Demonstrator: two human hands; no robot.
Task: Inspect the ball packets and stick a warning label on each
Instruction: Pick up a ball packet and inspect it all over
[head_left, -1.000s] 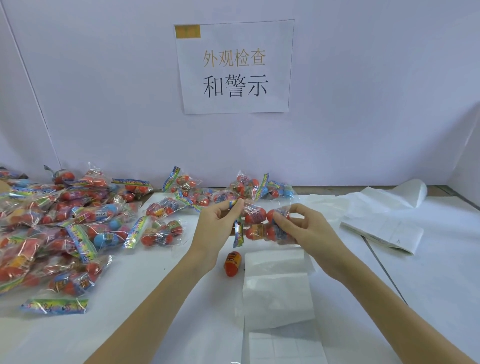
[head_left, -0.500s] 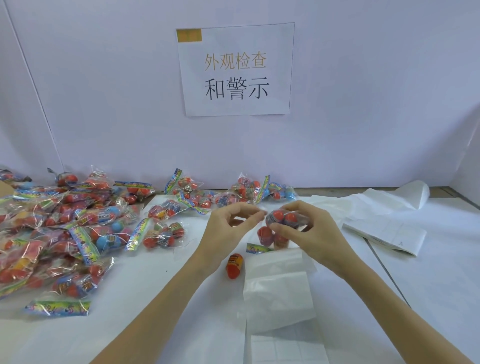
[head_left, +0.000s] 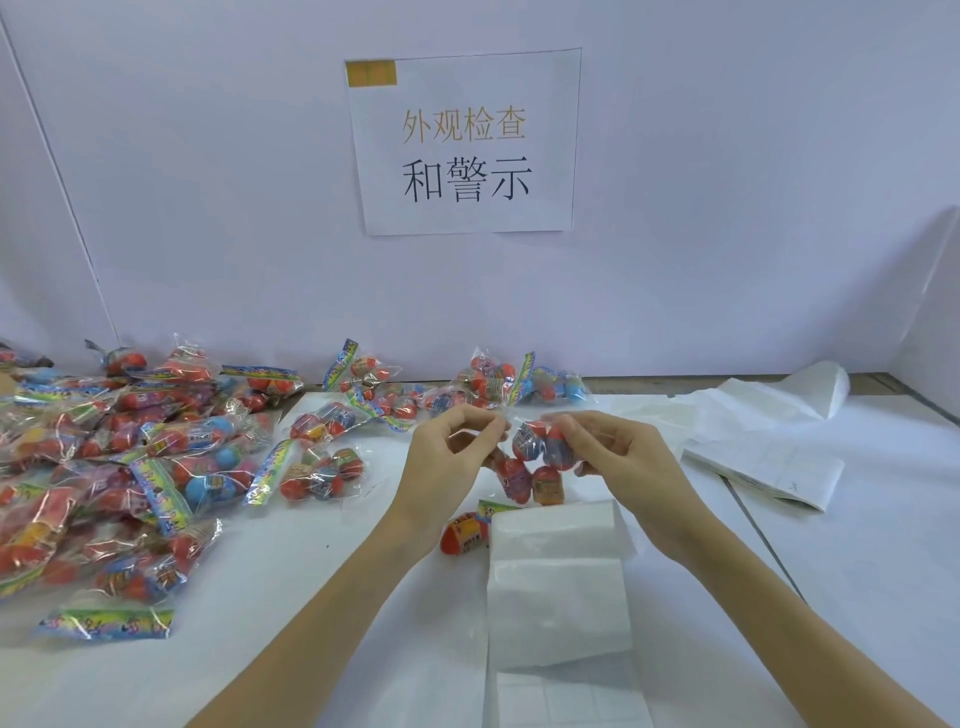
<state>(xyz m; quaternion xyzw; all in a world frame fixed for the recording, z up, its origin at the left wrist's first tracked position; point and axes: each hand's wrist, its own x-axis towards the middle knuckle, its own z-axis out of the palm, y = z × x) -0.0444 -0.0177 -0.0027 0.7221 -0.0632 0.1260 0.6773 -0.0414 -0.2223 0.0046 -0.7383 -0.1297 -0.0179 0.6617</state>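
Observation:
A clear ball packet (head_left: 530, 460) with several red balls hangs upright above the table centre, its coloured header at the bottom. My right hand (head_left: 613, 452) grips its upper right side. My left hand (head_left: 452, 447) pinches its top left corner between thumb and forefinger. Below the packet lies a curled strip of white label sheet (head_left: 556, 582) with a grid of labels near the front edge. A single loose red ball (head_left: 464, 532) lies beside the strip's left edge.
A big heap of ball packets (head_left: 114, 462) covers the table's left side, with more packets (head_left: 493, 384) along the back wall. Used white backing sheets (head_left: 763, 447) lie at the right. A paper sign (head_left: 465, 140) hangs on the wall.
The packet turned from lying sideways between my hands to hanging with its header down. Both hands rose slightly and my left hand shifted to the top corner.

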